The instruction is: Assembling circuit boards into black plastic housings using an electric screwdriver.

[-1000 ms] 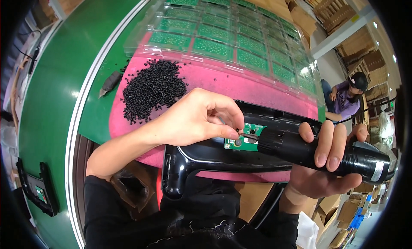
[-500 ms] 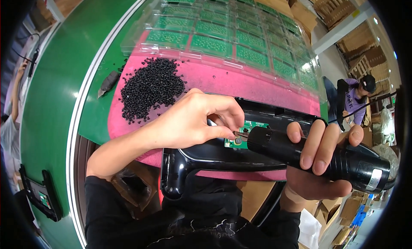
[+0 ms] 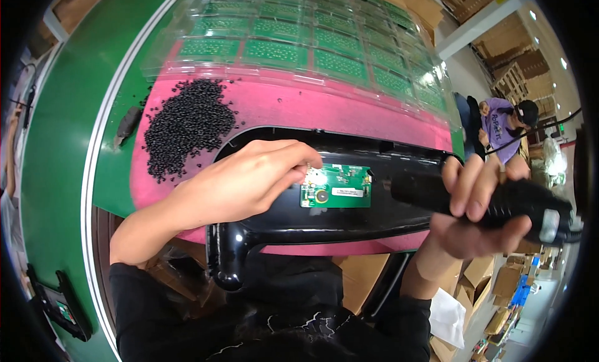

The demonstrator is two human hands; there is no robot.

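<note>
A glossy black plastic housing (image 3: 399, 222) lies on a pink mat (image 3: 274, 106), its hollow side up. Inside it rests a small green circuit board (image 3: 349, 202) with a round part and a white label. My left hand (image 3: 249, 178) reaches over the board's left end, fingertips drawn together at its upper left corner; what they pinch, if anything, is hidden. On the right, my right hand (image 3: 465, 222) grips a black electric screwdriver (image 3: 421, 193) above the housing. The tool is blurred and points left, its tip apart from the board.
A heap of small black screws (image 3: 187, 125) sits on the mat's left. Clear plastic trays (image 3: 274, 53) of green boards stand behind. Another black housing (image 3: 62, 306) lies far left on the green table (image 3: 65, 144). A person in purple (image 3: 499, 128) is at the far right.
My right hand has pulled the screwdriver back to the right, off the board. My left fingers have left the screwdriver's tip and are at the board's upper left corner.
</note>
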